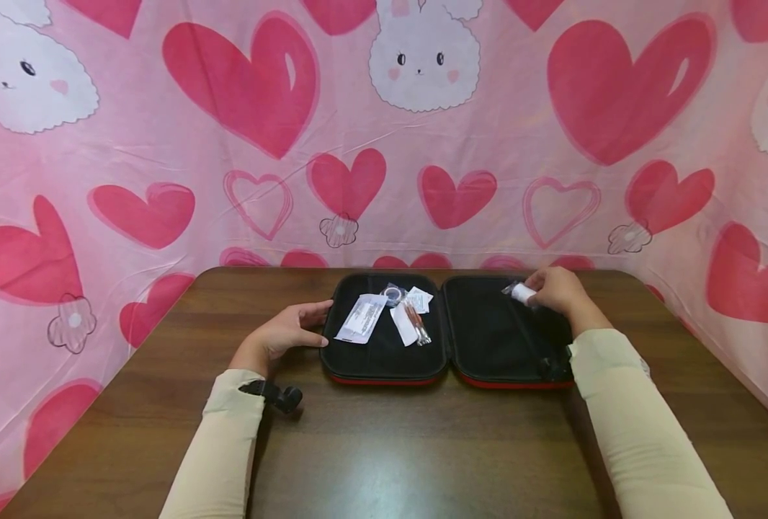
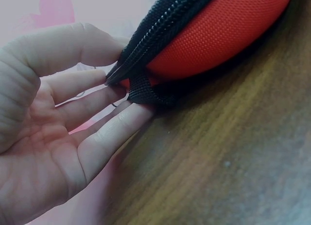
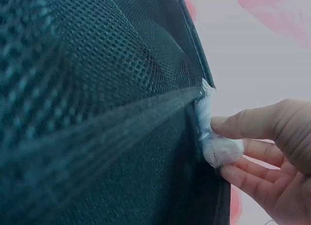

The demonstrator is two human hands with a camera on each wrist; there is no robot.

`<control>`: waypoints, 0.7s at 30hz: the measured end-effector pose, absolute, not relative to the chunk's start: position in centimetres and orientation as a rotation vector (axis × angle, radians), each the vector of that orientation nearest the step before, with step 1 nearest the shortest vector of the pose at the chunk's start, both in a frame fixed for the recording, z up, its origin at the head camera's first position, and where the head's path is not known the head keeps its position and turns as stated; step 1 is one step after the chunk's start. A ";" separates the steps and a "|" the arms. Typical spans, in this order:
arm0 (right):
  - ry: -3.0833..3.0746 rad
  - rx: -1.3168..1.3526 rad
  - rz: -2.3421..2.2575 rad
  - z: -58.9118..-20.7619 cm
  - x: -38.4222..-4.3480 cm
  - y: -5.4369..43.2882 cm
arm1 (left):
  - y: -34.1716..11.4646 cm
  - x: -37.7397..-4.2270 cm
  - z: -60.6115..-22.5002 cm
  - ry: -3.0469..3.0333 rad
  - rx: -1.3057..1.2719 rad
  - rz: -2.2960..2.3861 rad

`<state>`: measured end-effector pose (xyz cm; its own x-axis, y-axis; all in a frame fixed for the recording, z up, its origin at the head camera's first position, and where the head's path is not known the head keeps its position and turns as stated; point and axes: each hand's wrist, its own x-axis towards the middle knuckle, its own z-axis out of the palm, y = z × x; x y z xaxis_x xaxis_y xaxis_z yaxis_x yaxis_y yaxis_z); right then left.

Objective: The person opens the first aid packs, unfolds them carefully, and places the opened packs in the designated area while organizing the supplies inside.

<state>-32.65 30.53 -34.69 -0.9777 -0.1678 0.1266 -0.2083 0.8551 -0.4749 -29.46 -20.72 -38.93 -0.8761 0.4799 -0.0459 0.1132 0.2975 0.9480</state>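
A black zip case (image 1: 387, 367) with a red shell (image 2: 214, 40) lies open on the table, its two halves side by side. My left hand (image 1: 287, 331) pinches the left half's outer edge, thumb at the zipper and fingers by a short black strap (image 2: 141, 89). Over the right half, my right hand (image 1: 557, 292) holds a small white roll in clear plastic wrap (image 1: 522, 293) between thumb and fingers. In the right wrist view the roll meets the edge of the mesh pocket (image 3: 73, 64), whose elastic rim is stretched toward it.
In the left half lie a long white packet (image 1: 362, 318), a ring-shaped roll in clear wrap (image 1: 393, 295), a small printed packet (image 1: 419, 300), a white packet (image 1: 404, 326) and slim brown-and-silver items (image 1: 416, 322). The wooden table (image 1: 384, 454) ends at a pink heart-patterned cloth (image 1: 371, 130).
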 end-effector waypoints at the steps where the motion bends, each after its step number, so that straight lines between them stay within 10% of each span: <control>1: -2.952 0.314 0.775 -34.8 -32.7 30.6 | -20.7 -29.5 -38.9 2.248 0.535 1.606; 21: -2.992 0.505 0.704 -34.6 -32.9 31.1 | -20.6 -29.4 -38.9 2.236 0.525 1.626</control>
